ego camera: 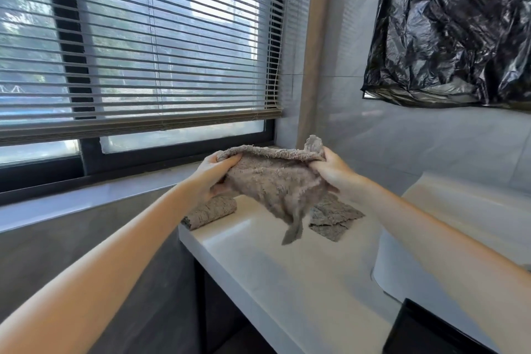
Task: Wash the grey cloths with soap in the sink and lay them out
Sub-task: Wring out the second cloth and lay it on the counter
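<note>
A fluffy grey cloth point(275, 181) hangs in the air above the white counter point(258, 261), stretched between both hands. My left hand point(214, 178) grips its left top edge and my right hand point(334, 171) grips its right top corner. Its lower point dangles toward the counter. Under it, a second grey cloth point(211, 211) lies rolled at the counter's far left corner. A third grey cloth point(333, 217) lies flat on the counter to the right. No sink or soap is in view.
A window with lowered blinds point(138, 46) and a dark sill point(86, 195) fills the left. A black plastic bag point(454, 26) hangs on the tiled wall at top right. A white rounded object point(408, 256) and a black edge point(425, 330) sit at the right.
</note>
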`<state>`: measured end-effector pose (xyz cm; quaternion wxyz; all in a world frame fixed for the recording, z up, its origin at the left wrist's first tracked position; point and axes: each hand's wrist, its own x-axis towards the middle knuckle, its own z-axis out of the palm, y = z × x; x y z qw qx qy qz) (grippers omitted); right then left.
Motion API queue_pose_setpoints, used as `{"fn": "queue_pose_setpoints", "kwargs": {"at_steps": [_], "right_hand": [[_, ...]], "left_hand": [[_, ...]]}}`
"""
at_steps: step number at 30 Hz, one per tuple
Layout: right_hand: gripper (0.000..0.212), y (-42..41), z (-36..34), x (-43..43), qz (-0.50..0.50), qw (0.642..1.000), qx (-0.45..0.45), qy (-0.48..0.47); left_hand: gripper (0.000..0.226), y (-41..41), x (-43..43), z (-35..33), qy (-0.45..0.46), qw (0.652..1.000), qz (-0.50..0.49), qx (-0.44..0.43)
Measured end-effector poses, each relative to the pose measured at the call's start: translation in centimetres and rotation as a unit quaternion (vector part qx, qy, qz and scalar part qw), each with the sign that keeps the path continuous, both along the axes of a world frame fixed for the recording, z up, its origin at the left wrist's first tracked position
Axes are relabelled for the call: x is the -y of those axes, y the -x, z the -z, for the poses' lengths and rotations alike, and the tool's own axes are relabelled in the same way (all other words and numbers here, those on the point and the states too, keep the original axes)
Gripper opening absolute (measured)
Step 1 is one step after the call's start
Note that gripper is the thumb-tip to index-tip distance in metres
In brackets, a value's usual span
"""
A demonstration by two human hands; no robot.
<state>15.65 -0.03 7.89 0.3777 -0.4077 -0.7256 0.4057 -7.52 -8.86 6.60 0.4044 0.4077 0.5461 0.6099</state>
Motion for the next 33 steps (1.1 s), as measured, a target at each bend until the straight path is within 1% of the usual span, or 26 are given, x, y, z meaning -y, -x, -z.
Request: {"fn": "queue_pose_setpoints", "kwargs": {"at_steps": [1,2,3,4,5,6,7,8,9,10,11,12,13,15,17,19,20,21,22,24,26,28,29,30,31,33], "right_hand": [[0.022,-0.5,0.3,-0.2,0.008,0.989,0.106,-0.101],[0.02,-1.0,0.4,-0.2,0.008,0.956,0.217,-0.198],[0.018,-1.5,0.5,-0.3,0.014,0.914,0.301,-0.272],[0.021,-1.7,0.4,-0.2,0.023,0.883,0.345,-0.318],[0.027,-1.8,0.4,-0.1,0.033,0.874,0.36,-0.324],[0.028,-1.8,0.4,-0.1,0.031,0.892,0.344,-0.291],[0.024,-1.7,0.5,-0.3,0.02,0.933,0.283,-0.221],[0.018,-1.6,0.5,-0.5,0.008,0.972,0.203,-0.122],[0.018,-1.6,0.4,-0.8,-0.006,0.993,0.12,-0.009],[0.021,-1.7,0.3,-1.1,-0.031,0.993,0.046,0.104],[0.024,-2.0,0.2,-1.5,-0.057,0.98,-0.014,0.192],[0.022,-2.3,-0.1,-1.6,-0.08,0.964,-0.054,0.249],[0.018,-2.5,-0.3,-1.7,-0.1,0.951,-0.077,0.281],[0.017,-2.8,-0.3,-1.8,-0.133,0.941,-0.088,0.298],[0.035,-2.5,0.1,-1.9,-0.14,0.944,-0.088,0.284],[0.053,-2.2,0.9,-2.0,-0.096,0.958,-0.091,0.254],[0.054,-2.1,1.3,-2.0,-0.064,0.968,-0.082,0.228],[0.053,-2.0,1.7,-2.2,-0.038,0.981,-0.049,0.185],[0.053,-2.0,2.0,-2.4,-0.017,0.991,0.003,0.129],[0.053,-2.0,2.3,-2.2,0.006,0.995,0.096,0.031],[0.054,-1.8,2.5,-2.0,0.027,0.992,0.12,-0.027],[0.057,-1.5,2.7,-1.7,0.061,0.99,0.113,-0.059],[0.06,-1.5,2.8,-1.6,0.077,0.99,0.102,-0.053],[0.062,-1.6,3.0,-1.7,0.088,0.993,0.079,-0.025],[0.062,-1.6,3.1,-1.7,0.089,0.995,0.049,0.019],[0.053,-1.8,3.1,-1.8,0.077,0.991,-0.029,0.107]], "left_hand": [[0.031,0.4,-0.3,0.3,0.002,1.0,-0.009,-0.017],[0.031,0.8,-0.3,0.5,0.004,0.997,-0.016,-0.073],[0.029,1.3,-0.1,0.8,0.002,0.985,-0.012,-0.173],[0.028,1.3,0.2,0.9,0.001,0.963,-0.004,-0.271],[0.03,1.4,0.2,1.2,-0.004,0.94,-0.008,-0.34],[0.032,1.3,0.3,1.2,-0.014,0.937,-0.007,-0.35],[0.032,1.4,0.6,1.0,-0.018,0.954,0.003,-0.299],[0.031,1.6,0.8,0.7,-0.013,0.979,0.033,-0.202],[0.032,2.1,0.9,0.4,-0.006,0.991,0.076,-0.107],[0.035,2.8,1.0,0.3,-0.005,0.993,0.113,-0.041],[0.039,3.5,0.9,0.4,-0.004,0.991,0.136,-0.016],[0.043,4.1,1.0,0.7,0.002,0.99,0.14,-0.025],[0.046,4.5,1.0,1.2,0.005,0.99,0.131,-0.049],[0.046,5.0,0.9,2.2,0.001,0.988,0.108,-0.115],[0.034,5.1,0.7,3.1,-0.021,0.984,0.079,-0.161],[0.017,4.8,0.5,3.2,-0.03,0.98,0.01,-0.195],[0.01,4.6,0.3,3.3,-0.034,0.978,-0.018,-0.205],[0.008,4.3,0.1,3.3,-0.039,0.977,-0.037,-0.206],[0.011,4.1,-0.1,3.3,-0.039,0.978,-0.048,-0.197],[0.016,3.6,-0.2,3.1,-0.033,0.982,-0.062,-0.177],[0.013,3.6,-0.5,3.3,-0.019,0.98,-0.073,-0.186],[0.016,3.5,-0.8,3.5,0.016,0.977,-0.062,-0.204],[0.022,3.4,-0.9,3.6,0.038,0.978,-0.05,-0.199],[0.027,3.2,-0.7,3.5,0.063,0.98,-0.031,-0.184],[0.029,3.1,-0.4,3.3,0.092,0.983,0.002,-0.156],[0.035,3.2,0.3,2.8,0.144,0.979,0.101,-0.107]]}}
